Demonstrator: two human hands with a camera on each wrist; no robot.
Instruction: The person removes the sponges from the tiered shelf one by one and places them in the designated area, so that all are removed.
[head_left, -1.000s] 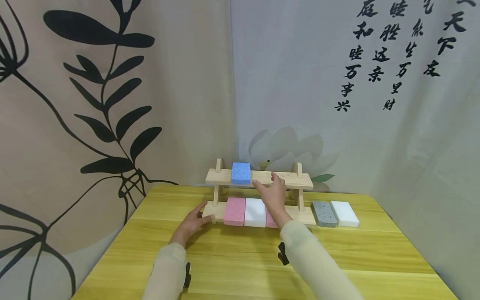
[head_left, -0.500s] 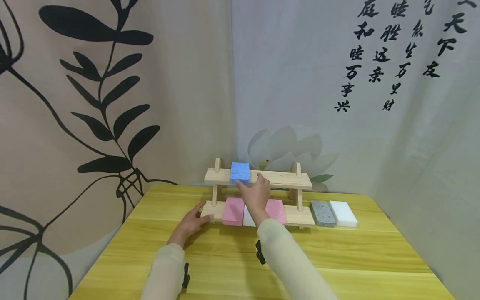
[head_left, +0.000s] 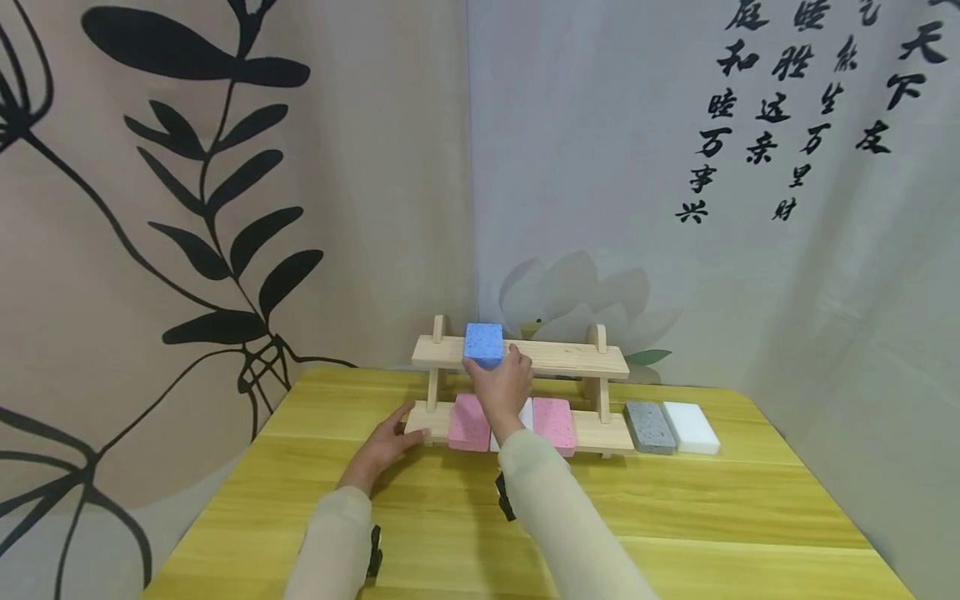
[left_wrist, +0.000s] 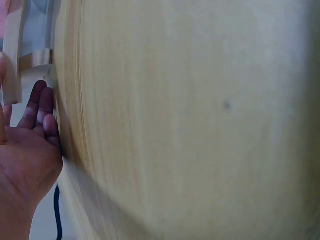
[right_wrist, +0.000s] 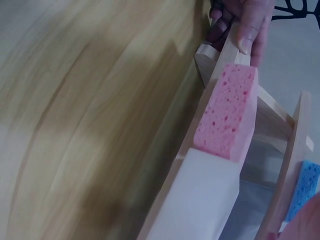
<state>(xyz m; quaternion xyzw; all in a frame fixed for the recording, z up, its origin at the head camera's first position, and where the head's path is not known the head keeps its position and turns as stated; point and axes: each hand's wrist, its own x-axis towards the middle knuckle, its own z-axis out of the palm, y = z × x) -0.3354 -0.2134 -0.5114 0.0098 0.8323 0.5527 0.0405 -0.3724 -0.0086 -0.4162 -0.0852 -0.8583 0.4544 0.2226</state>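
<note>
Right hand at blue sponge on upper shelf; lower shelf gripped by left hand.
Head: sponge straddled by right thumb and fingers; whether it is actually pinched cannot be told. Left wrist: lower shelf's end seen between left thumb and fingers; should be held firm against any tug. Right wrist: right hand mostly cut off beside blue sponge; pink sponge and white block touching on lower shelf, so sponge best squeezed lightly by its sides, forearm carried clear of both.
</note>
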